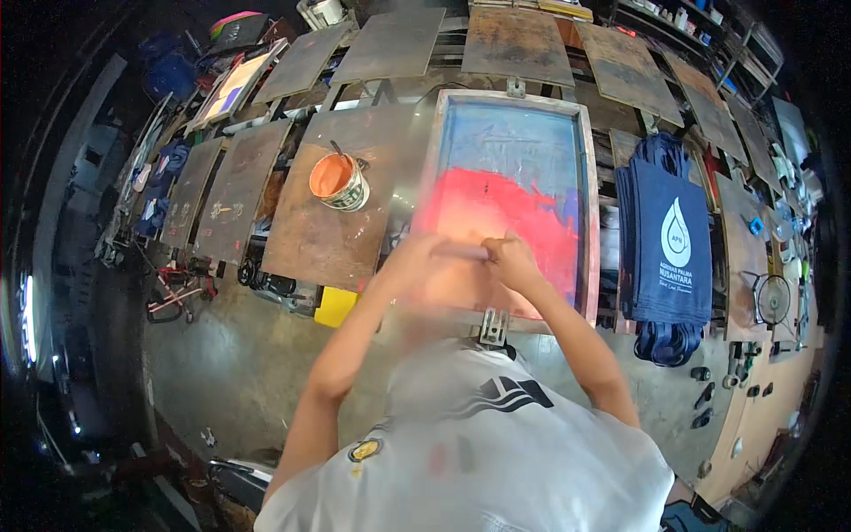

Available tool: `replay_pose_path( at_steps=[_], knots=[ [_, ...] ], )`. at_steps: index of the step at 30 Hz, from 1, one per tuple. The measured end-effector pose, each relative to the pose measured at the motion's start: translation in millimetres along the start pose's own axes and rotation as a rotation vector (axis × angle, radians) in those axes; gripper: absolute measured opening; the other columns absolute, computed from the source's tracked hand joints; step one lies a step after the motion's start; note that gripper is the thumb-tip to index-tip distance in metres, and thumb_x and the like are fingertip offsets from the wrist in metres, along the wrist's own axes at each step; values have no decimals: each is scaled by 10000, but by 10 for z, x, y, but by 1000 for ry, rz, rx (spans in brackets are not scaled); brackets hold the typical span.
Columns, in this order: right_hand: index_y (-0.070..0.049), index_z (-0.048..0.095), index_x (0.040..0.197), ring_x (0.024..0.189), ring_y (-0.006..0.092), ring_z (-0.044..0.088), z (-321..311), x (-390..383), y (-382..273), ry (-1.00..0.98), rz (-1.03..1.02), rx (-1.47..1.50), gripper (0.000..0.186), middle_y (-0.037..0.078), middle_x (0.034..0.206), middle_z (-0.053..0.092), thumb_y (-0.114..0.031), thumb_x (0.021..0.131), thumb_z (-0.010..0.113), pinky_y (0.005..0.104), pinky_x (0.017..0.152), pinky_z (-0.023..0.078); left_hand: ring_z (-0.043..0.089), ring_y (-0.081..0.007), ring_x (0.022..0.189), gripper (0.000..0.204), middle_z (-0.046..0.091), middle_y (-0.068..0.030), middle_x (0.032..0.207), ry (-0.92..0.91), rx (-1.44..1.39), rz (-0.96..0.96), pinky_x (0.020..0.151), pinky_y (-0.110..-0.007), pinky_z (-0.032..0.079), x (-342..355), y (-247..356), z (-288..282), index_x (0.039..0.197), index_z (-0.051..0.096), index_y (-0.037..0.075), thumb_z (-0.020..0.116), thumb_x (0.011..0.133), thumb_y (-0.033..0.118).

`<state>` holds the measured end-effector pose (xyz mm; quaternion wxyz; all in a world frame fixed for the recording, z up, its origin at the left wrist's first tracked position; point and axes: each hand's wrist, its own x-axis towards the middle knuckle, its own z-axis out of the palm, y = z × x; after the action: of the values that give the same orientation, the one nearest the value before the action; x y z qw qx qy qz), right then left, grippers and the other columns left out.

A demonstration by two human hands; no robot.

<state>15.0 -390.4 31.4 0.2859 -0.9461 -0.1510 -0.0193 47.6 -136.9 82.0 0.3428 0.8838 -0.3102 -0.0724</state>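
My left hand [418, 259] and my right hand [511, 259] grip a horizontal squeegee [463, 252] over the lower half of a wooden-framed screen [509, 137]. The left hand looks hazy behind a smudge in the picture, but its fingers wrap toward the bar's end. Bright pink-red ink covers much of the mesh below a blue upper area. A hinge clamp [495, 327] sits at the frame's near edge. Left of the screen, a tub of orange ink [338, 186] with a stick in it stands on a brown board.
Several flat boards [378, 44] surround the screen on racks. Navy bags [674, 226] with a white print lie at the right. A yellow object [335, 309] is below the left board, a red wheeled frame [173, 288] stands lower left, and shelves [683, 22] are at the back.
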Motion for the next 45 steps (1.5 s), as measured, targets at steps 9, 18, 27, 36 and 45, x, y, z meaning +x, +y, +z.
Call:
replay_pose_path(
  at_steps=[9,18,27,36,45],
  knots=[
    [-30,600,985,935,380,659,359,467,120,248,337,-228,326,194,922,691,-190,748,756,465,843,536,555,-325,1155,545,615,-83,1211,-120,358,232,1000,-441,449,1419,-817,193,1221,600,96,791,717,177],
    [-40,608,1104,1050,345,658,43,808,73,-35,263,-249,487,167,1081,697,-340,763,784,458,891,543,575,-411,1096,585,548,-204,1242,-41,268,97,944,-466,483,1040,-884,87,1289,517,52,782,785,187],
    [-121,661,1092,1083,316,651,221,1428,23,-286,-117,-395,492,130,1087,703,-401,713,801,495,891,510,606,-450,963,518,531,-216,1124,272,218,-233,791,-524,501,192,-837,280,1266,483,57,745,852,227],
    [-110,656,958,971,336,655,206,1346,21,-421,-426,-180,345,100,963,698,-231,668,798,491,860,483,623,-424,894,534,562,-204,1092,398,252,-571,747,-511,507,-239,-297,632,1251,510,39,757,829,257],
    [-114,660,991,1016,250,576,-81,-61,305,-122,-611,-402,233,55,995,649,-181,768,665,404,839,495,560,-334,1076,479,577,-137,1221,318,15,-298,912,-458,469,-668,573,1002,1310,551,4,579,841,101]
  ],
)
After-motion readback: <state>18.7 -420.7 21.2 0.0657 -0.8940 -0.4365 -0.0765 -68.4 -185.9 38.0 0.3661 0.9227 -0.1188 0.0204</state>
